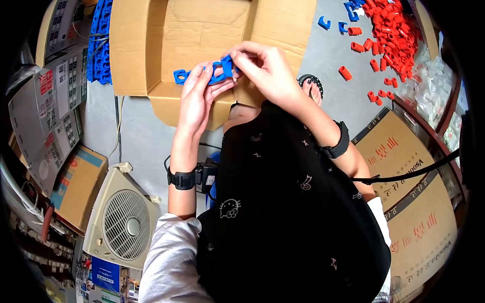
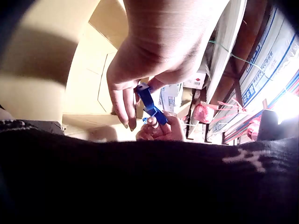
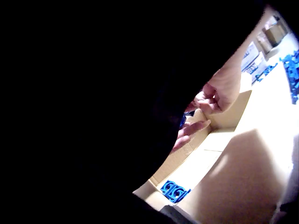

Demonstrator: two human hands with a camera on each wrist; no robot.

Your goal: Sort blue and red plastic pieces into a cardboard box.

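Over the open cardboard box, my left hand [image 1: 194, 103] holds a short row of blue plastic clips [image 1: 180, 76] that runs sideways between the two hands. My right hand [image 1: 270, 70] pinches the clip at the right end of the row with thumb and forefinger. In the left wrist view, the blue clips [image 2: 147, 99] slant from my left fingers down to the right hand's fingertips [image 2: 175, 126]. Dark clothing covers much of the right wrist view, where the right hand [image 3: 224, 91] appears above the left fingers [image 3: 189, 133] and the clips are mostly hidden.
The cardboard box [image 1: 130, 50] stands with its flaps spread. Long blue clip strips [image 1: 99, 60] lie left of it. Red plastic tubes [image 1: 391, 35] are heaped at the upper right beside loose blue clips [image 1: 324, 22]. A beige fan [image 1: 126, 219] and flattened cartons [image 1: 419, 227] flank the person.
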